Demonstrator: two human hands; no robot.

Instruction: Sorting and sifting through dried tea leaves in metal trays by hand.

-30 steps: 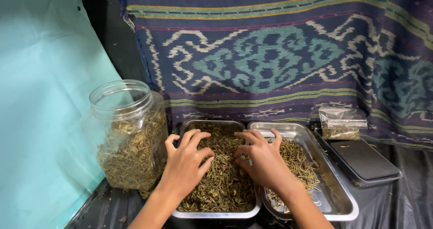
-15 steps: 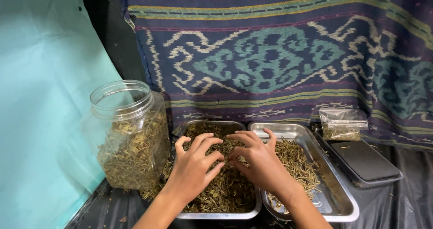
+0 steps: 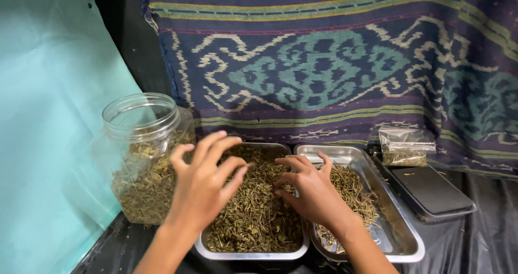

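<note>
Two steel trays stand side by side at the front edge of the table [image 3: 475,241], which is covered with black plastic sheet. Left tray [image 3: 249,252]: filled nearly to the rim with dried green-brown herb [image 3: 253,220], a mix of crumbled leaf and short stems. Right tray [image 3: 396,228]: a thinner heap of pale straw-like stems [image 3: 353,190] lies toward its left side, and bare metal shows at its right. Left hand [image 3: 202,185]: raised above the left part of the left tray, fingers spread wide and slightly curled, palm down; whether a small piece of herb sits between its fingertips cannot be told. Right hand [image 3: 313,190]: lower, over the shared border of the two trays, fingers open and bent, with the fingertips resting on the herb in the left tray; nothing is visibly gripped. Clear plastic jar [image 3: 143,161]: lidless, at the left edge of the table just beside the left tray, about two-thirds full of the same dried leaf. Small clear bag [image 3: 406,147] of herb: rests at the far end of a flat dark tray [image 3: 431,190] to the right of the steel trays. Woven patterned cloth [image 3: 334,63] in purple, teal and cream hangs behind; a teal sheet [image 3: 48,117] covers the left side
</note>
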